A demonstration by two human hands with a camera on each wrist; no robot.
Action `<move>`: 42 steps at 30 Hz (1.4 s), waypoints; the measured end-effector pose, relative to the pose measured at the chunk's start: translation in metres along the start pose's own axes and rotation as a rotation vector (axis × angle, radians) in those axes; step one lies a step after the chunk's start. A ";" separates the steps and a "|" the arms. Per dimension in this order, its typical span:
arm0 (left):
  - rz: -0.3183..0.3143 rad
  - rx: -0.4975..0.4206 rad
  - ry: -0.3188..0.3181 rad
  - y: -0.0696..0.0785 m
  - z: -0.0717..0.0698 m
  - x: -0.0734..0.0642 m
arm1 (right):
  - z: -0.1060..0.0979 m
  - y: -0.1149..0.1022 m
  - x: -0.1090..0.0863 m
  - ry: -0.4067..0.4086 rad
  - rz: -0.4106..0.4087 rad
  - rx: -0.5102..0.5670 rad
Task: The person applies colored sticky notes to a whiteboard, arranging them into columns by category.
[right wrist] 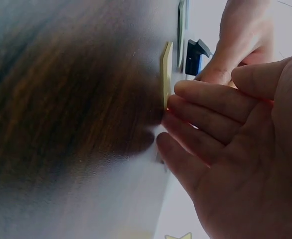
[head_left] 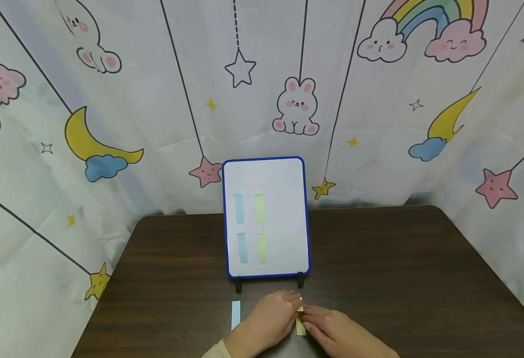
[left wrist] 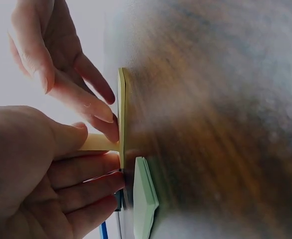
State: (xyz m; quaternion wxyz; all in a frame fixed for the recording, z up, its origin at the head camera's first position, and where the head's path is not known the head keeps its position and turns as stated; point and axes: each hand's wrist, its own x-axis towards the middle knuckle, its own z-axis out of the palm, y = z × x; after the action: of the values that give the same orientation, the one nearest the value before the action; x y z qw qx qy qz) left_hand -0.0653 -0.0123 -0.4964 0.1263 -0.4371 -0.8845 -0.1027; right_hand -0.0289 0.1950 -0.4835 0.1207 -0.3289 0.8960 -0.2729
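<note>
Between the thumb and fingers of my left hand [head_left: 268, 320] a pale yellow paper strip [left wrist: 98, 143] is pinched. It stands up from a thin yellow sticky-note pad [head_left: 301, 327] lying on the table. My right hand [head_left: 335, 330] is at the pad's right side, its long fingers extended with the fingertips [right wrist: 170, 102] at the pad's edge. A light green sticky-note pad [left wrist: 143, 199] lies beside the yellow one, under my left hand and hidden in the head view. Left of that hand is a light blue pad [head_left: 235, 314].
A blue-framed whiteboard [head_left: 284, 214] stands on black feet [head_left: 300, 280] just beyond my hands. Two blue strips [head_left: 239, 209] and two green strips [head_left: 260, 209] are stuck on its left half. Behind the dark wooden table [head_left: 378, 258] hangs a patterned curtain [head_left: 262, 119].
</note>
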 end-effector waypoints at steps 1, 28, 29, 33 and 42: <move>0.003 0.001 0.004 0.000 0.000 0.000 | 0.000 0.000 0.000 0.001 0.004 -0.008; -0.053 -0.019 0.139 -0.004 0.000 0.001 | 0.003 -0.004 0.002 0.017 -0.022 -0.127; -0.055 -0.019 0.139 -0.004 0.000 0.000 | 0.003 -0.004 0.002 0.003 -0.016 -0.122; -0.056 -0.035 0.131 -0.005 -0.002 0.000 | 0.003 -0.004 0.003 -0.027 -0.007 -0.123; -0.092 -0.067 0.106 -0.007 -0.008 0.000 | 0.000 -0.004 0.005 -0.097 0.048 -0.082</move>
State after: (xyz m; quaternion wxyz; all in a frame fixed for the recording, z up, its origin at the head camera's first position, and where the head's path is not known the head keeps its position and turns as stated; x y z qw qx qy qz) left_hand -0.0698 -0.0187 -0.4888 0.1533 -0.3939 -0.8919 -0.1609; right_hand -0.0306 0.1887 -0.4814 0.1570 -0.3249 0.9071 -0.2168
